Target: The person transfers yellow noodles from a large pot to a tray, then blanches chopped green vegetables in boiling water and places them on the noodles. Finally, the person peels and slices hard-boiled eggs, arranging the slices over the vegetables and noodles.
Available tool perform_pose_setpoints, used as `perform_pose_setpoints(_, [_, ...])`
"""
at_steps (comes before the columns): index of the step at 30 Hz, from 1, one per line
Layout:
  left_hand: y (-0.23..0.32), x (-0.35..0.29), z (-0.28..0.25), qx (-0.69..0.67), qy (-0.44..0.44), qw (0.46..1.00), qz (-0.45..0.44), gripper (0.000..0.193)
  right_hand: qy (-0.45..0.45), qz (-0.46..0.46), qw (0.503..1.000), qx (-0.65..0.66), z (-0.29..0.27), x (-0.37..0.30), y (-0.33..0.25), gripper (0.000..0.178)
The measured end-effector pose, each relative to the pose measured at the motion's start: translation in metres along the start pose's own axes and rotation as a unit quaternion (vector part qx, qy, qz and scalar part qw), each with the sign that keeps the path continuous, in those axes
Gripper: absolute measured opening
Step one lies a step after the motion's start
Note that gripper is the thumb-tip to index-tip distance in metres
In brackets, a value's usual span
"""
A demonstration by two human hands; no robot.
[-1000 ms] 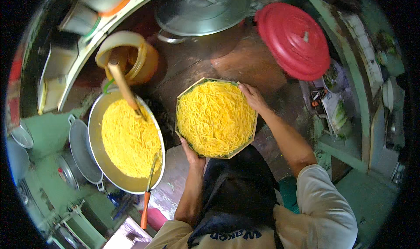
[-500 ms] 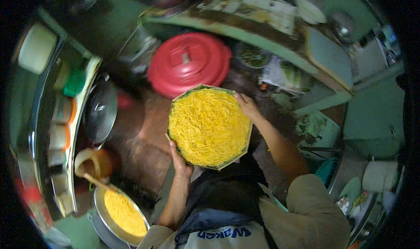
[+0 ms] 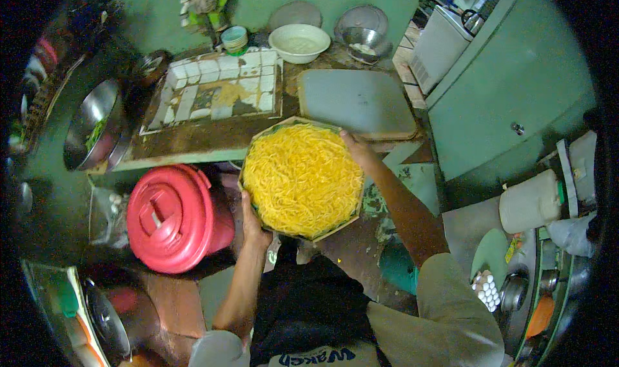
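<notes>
Yellow noodles (image 3: 303, 180) are already filling the octagonal tray (image 3: 338, 229); the left hand (image 3: 254, 230) and right hand (image 3: 358, 153) are clasping opposite sides, holding it, not set down, seemingly near the counter (image 3: 213, 137).

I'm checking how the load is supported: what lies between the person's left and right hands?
In the head view, an octagonal tray of yellow noodles lies between the left hand and the right hand.
</notes>
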State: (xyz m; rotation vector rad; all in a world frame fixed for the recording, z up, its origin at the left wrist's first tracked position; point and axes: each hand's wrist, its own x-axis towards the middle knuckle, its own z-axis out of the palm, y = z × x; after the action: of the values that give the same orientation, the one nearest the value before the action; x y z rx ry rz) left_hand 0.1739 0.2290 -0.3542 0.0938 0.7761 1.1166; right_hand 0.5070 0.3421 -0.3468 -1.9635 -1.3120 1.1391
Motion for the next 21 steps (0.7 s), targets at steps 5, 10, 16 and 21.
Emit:
perform_pose_setpoints(5, [0.025,0.021,-0.017,0.040,-0.028,0.994,-0.093,0.079,0.088,-0.007,0.996,0.018,0.001,-0.030,0.039,0.071])
perform_pose_setpoints(10, [0.030,0.050,-0.041,0.061,-0.095,0.983,-0.146,0.075,0.130,0.013,0.991,0.000,-0.001,-0.046,0.063,0.065])
perform_pose_setpoints(16, [0.001,0.105,-0.048,0.088,-0.131,0.972,-0.175,0.079,0.163,0.015,0.986,-0.025,-0.013,-0.022,0.080,0.059])
perform_pose_setpoints(21, [-0.015,0.114,-0.034,0.191,-0.026,0.963,-0.186,0.087,0.159,0.004,0.987,-0.035,-0.024,0.016,0.092,0.054])
